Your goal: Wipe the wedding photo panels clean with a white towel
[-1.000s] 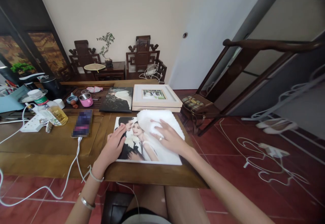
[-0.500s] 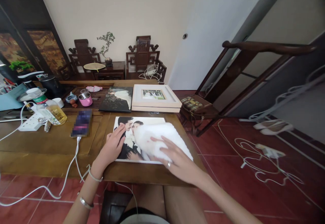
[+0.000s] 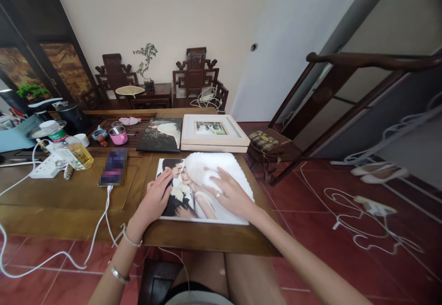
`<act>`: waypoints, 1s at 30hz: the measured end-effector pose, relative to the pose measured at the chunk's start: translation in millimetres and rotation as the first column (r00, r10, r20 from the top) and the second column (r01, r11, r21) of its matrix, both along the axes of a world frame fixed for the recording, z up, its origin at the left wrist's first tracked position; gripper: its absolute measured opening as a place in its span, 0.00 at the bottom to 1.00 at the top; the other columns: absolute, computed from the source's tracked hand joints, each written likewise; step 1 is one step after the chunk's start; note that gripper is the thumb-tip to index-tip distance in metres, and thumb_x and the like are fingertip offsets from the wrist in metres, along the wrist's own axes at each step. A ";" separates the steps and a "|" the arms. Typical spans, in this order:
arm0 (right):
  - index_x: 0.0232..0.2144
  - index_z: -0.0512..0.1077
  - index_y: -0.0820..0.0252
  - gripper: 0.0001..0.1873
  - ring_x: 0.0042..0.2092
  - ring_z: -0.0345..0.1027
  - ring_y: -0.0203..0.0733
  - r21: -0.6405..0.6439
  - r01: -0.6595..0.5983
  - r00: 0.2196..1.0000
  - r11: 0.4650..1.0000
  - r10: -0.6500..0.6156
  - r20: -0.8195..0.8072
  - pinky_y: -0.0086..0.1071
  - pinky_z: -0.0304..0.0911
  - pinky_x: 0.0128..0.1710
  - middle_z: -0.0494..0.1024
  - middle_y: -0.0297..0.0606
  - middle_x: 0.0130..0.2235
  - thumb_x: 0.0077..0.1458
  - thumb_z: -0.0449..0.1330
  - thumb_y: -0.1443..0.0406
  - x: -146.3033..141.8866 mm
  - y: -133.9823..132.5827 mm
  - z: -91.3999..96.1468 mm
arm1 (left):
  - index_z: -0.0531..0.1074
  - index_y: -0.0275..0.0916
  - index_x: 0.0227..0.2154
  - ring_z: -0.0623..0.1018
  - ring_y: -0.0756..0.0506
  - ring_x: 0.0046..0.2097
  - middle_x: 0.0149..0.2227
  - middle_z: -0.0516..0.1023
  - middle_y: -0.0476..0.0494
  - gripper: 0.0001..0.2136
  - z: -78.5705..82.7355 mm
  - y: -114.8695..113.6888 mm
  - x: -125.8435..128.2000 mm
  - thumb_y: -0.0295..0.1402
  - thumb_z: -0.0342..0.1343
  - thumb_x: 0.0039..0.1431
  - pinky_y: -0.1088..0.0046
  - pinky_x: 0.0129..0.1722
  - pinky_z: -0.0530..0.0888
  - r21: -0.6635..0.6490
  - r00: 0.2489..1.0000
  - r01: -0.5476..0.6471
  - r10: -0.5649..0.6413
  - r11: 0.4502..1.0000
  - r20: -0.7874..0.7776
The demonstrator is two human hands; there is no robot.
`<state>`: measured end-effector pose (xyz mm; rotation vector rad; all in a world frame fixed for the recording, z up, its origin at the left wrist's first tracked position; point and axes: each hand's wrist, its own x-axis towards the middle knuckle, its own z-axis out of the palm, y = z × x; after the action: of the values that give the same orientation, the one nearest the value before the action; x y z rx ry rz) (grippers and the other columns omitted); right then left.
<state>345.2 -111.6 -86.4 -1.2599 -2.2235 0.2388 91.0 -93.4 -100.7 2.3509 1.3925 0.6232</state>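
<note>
A large photo panel [image 3: 188, 199] with a couple in wedding dress lies flat near the table's front edge. My left hand [image 3: 159, 192] rests on its left side, palm down with the fingers stretched out. On the panel's right half spreads a fluffy white cloth [image 3: 202, 164]. My right hand [image 3: 229, 194], wearing a ring, presses on this cloth and grips a bunched part of it near the middle; the fingertips are partly sunk in the cloth. Part of the photo's right side is hidden beneath the cloth and hand.
Behind the panel lie a dark photo panel [image 3: 160, 134] and stacked pale frames [image 3: 188, 132]. To the left are a charging phone [image 3: 113, 167], a pink cup [image 3: 118, 134], a bottle [image 3: 81, 155] and a power strip [image 3: 44, 167]. A wooden chair [image 3: 324, 88] stands right of the table.
My right hand has moved the white cloth up and to the left across the panel, uncovering more of the photo's lower right. My left hand stays in place on the panel.
</note>
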 end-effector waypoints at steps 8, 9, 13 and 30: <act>0.28 0.68 0.59 0.06 0.63 0.50 0.47 -0.042 -0.198 0.976 0.979 0.201 0.089 0.51 0.44 0.62 0.64 0.46 0.59 0.55 0.52 0.70 -6.1 -93.7 10.1 | 0.53 0.42 0.61 0.53 0.45 0.65 0.64 0.54 0.41 0.21 -1.7 -1.3 1.2 0.30 0.38 0.65 0.60 0.58 0.58 0.035 0.999 0.002 -0.001 0.999 -0.038; 0.28 0.68 0.59 0.06 0.63 0.50 0.47 -0.051 -0.204 0.974 0.978 0.208 0.094 0.51 0.45 0.62 0.64 0.46 0.59 0.56 0.53 0.70 -5.8 -95.0 11.4 | 0.53 0.42 0.61 0.53 0.45 0.65 0.64 0.54 0.41 0.21 -1.6 -1.3 1.2 0.30 0.38 0.65 0.60 0.57 0.58 0.034 0.999 0.002 -0.001 0.999 -0.043; 0.30 0.70 0.59 0.09 0.62 0.52 0.47 -0.059 -0.157 0.980 0.986 0.163 0.114 0.48 0.51 0.61 0.67 0.46 0.57 0.59 0.51 0.65 -3.2 -72.7 13.9 | 0.54 0.42 0.61 0.53 0.45 0.65 0.65 0.53 0.41 0.21 -1.4 -0.3 0.7 0.30 0.38 0.65 0.60 0.57 0.58 0.030 0.999 0.006 -0.005 1.000 -0.053; 0.36 0.72 0.61 0.11 0.57 0.60 0.49 0.070 -0.015 0.999 0.997 0.013 0.038 0.51 0.48 0.60 0.73 0.49 0.51 0.60 0.50 0.64 -18.5 4.6 0.9 | 0.56 0.43 0.60 0.54 0.45 0.65 0.64 0.54 0.41 0.21 -1.9 0.5 0.0 0.30 0.39 0.65 0.59 0.58 0.58 0.010 1.000 -0.003 0.003 1.000 -0.008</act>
<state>326.7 -107.1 -85.5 -1.2211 -2.2533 0.1421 91.0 -92.9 -102.7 2.3613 1.4001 0.6237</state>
